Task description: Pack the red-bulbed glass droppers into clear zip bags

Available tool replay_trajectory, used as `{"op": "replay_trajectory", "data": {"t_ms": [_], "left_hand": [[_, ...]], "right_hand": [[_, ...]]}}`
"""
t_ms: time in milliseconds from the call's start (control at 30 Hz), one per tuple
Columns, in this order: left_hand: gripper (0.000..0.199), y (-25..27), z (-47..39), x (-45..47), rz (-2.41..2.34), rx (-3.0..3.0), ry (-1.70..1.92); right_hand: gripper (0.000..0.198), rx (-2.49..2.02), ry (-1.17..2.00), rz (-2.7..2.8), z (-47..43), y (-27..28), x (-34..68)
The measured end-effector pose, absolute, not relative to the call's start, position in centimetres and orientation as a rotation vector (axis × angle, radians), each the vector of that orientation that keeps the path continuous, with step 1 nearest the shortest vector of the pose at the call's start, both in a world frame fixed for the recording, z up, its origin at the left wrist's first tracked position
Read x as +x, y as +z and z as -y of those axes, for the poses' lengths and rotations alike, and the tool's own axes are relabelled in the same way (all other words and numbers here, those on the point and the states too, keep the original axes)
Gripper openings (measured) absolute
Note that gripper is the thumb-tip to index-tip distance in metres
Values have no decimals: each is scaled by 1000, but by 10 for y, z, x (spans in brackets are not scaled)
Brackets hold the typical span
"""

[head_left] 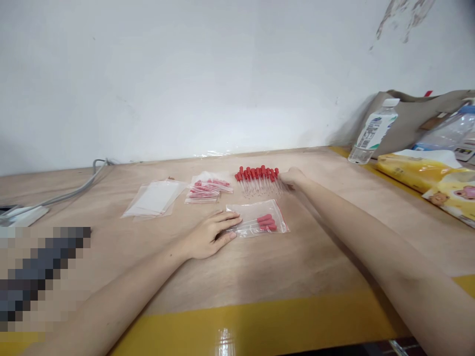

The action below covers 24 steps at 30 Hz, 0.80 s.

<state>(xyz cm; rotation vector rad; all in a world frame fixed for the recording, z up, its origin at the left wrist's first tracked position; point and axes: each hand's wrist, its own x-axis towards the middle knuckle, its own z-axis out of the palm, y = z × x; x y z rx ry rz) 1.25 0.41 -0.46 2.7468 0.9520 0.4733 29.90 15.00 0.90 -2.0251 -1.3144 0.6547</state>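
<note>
Fingers [228,224] spread on a clear bag [248,211]

The left hand [210,237] presses the bag, red-bulbed droppers [266,222] inside, on the table [208,282]. I can't tell whether the right hand [295,177] pinches anything; it hides one end of the loose dropper row [258,180]. Around: filled bags [208,190], flat bags [156,198], yellow packets [419,169], a bottle [373,132] whose label I can't read.

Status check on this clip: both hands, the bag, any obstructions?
Left hand on left end of clear bag, red-topped droppers inside. Right hand at right edge of loose dropper pile, grip unclear. Bottle off right, not obstructing.
</note>
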Motion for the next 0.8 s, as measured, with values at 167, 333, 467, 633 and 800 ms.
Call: {"op": "replay_trajectory", "data": {"t_ms": [167,333,467,633,800], "left_hand": [[40,-4,-3,13,-964,2739,462],[39,-4,-3,13,-963,2742,472],[39,-3,-3,13,-975,2734,458],[39,-2,-2,13,-964,2737,475],[39,-3,-3,12,-967,2737,481]], "right_hand": [[10,-1795,877,1309,-134,19,304],[12,-1260,1090,1284,-95,17,316],[56,-1074,1110,1154,-66,1,319],[88,-1112,1092,1084,-46,-13,306],[70,-1090,1115,1039,-40,-16,288]]}}
